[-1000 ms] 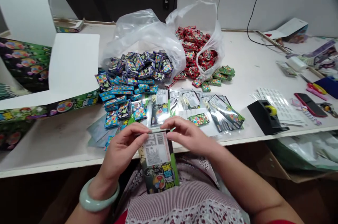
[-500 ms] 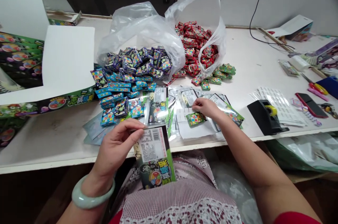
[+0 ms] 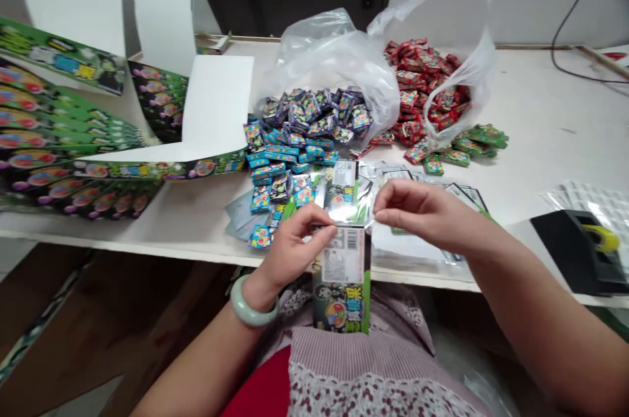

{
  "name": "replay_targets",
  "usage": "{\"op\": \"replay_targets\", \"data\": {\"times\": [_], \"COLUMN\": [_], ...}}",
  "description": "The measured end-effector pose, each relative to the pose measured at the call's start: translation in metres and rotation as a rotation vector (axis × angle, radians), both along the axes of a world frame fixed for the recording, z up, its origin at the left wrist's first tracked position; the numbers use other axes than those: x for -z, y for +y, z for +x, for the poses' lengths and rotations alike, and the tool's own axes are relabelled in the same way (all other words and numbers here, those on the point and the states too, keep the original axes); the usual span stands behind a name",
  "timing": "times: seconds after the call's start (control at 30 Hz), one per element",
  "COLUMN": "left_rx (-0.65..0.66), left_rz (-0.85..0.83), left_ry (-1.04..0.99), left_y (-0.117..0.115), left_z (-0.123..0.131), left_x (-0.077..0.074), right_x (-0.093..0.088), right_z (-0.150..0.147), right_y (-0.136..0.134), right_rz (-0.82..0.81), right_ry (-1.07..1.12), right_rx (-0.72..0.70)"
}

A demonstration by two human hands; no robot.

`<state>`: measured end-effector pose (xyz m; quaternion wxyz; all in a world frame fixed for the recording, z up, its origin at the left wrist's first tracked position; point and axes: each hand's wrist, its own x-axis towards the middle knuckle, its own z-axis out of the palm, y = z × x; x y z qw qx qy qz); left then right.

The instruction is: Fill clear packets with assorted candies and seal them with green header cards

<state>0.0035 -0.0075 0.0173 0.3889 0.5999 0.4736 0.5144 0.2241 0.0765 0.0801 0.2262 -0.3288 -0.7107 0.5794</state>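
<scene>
My left hand [image 3: 301, 240], with a pale bangle at its wrist, is closed on the top left edge of a printed packet [image 3: 341, 292]. The packet hangs over my lap at the table edge, its white barcode label facing me. At its top right corner, my right hand [image 3: 417, 210] is pinched on what looks like the clear plastic edge. Beyond both hands lies another packet [image 3: 343, 184] among flat clear packets. Left of them are blue small boxes [image 3: 261, 197]. A green small box [image 3: 397, 231] is mostly hidden under my right hand.
Clear bags hold purple small boxes [image 3: 309, 112] and red small boxes [image 3: 413, 79]. Loose green boxes [image 3: 484, 135] lie beside the red ones. Printed display cartons [image 3: 219, 102] stand left. At right are a black tape dispenser [image 3: 565, 250] and label sheets [image 3: 597, 204].
My right hand has left the small green box and come to the packet's top right corner. The view has turned left, showing more of the cartons.
</scene>
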Motion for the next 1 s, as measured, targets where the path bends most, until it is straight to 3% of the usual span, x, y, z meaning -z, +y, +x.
{"op": "replay_targets", "data": {"times": [0.07,0.2,0.43,0.6,0.73,0.83,0.9,1.0], "left_rx": [0.034,0.047,0.057,-0.029,-0.008,-0.037,-0.064,0.009], "left_rz": [0.015,0.043,0.068,0.112,0.181,0.178,0.143,0.047], "left_ry": [0.030,0.067,0.009,0.026,0.055,0.102,0.154,0.222], "left_y": [-0.002,-0.005,-0.005,-0.002,-0.003,-0.006,-0.007,-0.003], "left_z": [0.001,-0.001,-0.004,-0.001,-0.003,-0.006,-0.007,-0.010], "left_x": [-0.002,-0.004,-0.001,0.005,0.006,0.003,0.001,-0.002], "right_x": [-0.009,-0.003,0.001,0.000,0.000,0.004,0.011,0.026], "right_z": [-0.021,-0.042,-0.047,-0.052,-0.056,-0.060,-0.064,-0.069], "right_y": [-0.009,-0.009,-0.007,-0.007,0.002,0.010,0.014,0.022], "right_rz": [-0.001,-0.002,-0.071,-0.011,0.011,-0.162,-0.402,-0.688], "right_ry": [-0.022,-0.086,-0.178,-0.242,-0.285,-0.313,-0.328,-0.277], "right_rx": [-0.069,-0.092,-0.108,-0.115,-0.111,-0.195,-0.306,-0.379]}}
